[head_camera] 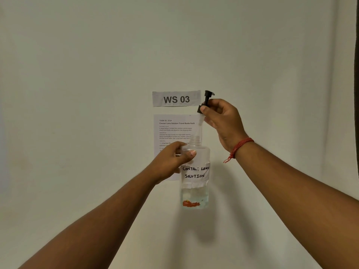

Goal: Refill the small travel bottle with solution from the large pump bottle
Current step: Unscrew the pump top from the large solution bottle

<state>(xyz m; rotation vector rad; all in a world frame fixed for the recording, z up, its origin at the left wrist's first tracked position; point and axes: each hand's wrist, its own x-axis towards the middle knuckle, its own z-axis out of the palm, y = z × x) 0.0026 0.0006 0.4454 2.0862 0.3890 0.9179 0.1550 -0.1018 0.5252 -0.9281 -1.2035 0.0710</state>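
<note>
A large clear bottle (195,193) with a handwritten "Contact Lens Solution" label is held up in front of the wall. It holds a little liquid at the bottom. My left hand (171,162) grips its shoulder from the left. My right hand (221,121) holds the black pump head (206,100) lifted above the open threaded neck (194,139). The pump's clear dip tube (200,125) slants down from it into the neck. No small travel bottle is in view.
A "WS 03" sign (176,99) and a printed task sheet (174,131) are stuck on the pale wall behind the bottle. A red thread band (240,147) circles my right wrist. No table surface shows.
</note>
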